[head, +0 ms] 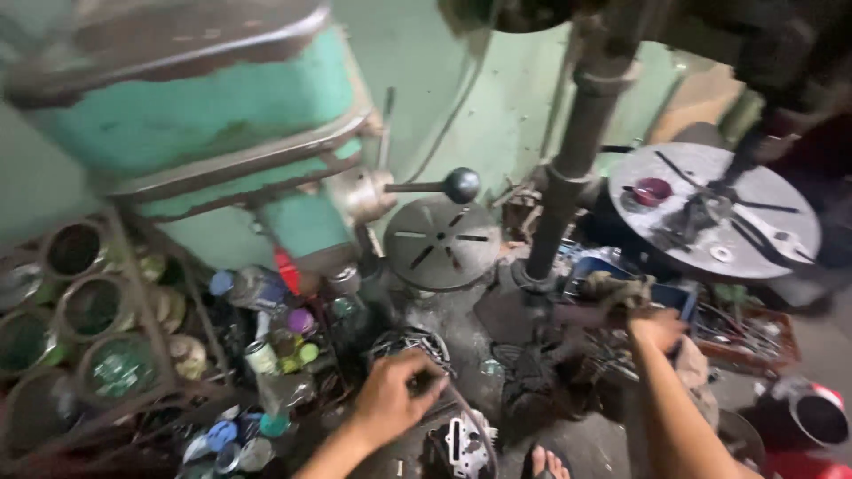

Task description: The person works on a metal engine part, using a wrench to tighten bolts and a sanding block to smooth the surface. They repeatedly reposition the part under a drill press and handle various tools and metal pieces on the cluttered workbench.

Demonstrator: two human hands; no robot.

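My left hand is low in the middle, fingers curled around a thin metal rod that slants down to the right over a silver engine part. My right hand reaches into a heap of greasy tools, its fingers against an olive, grimy rag-like lump; motion blur hides whether it grips it. Both hands sit at the foot of a grey steel column.
A green drill machine with a ball-knob lever stands above a round slotted table. A second round table at right carries tools and a small red cup. Tins and small bottles crowd the left. My sandalled foot is below.
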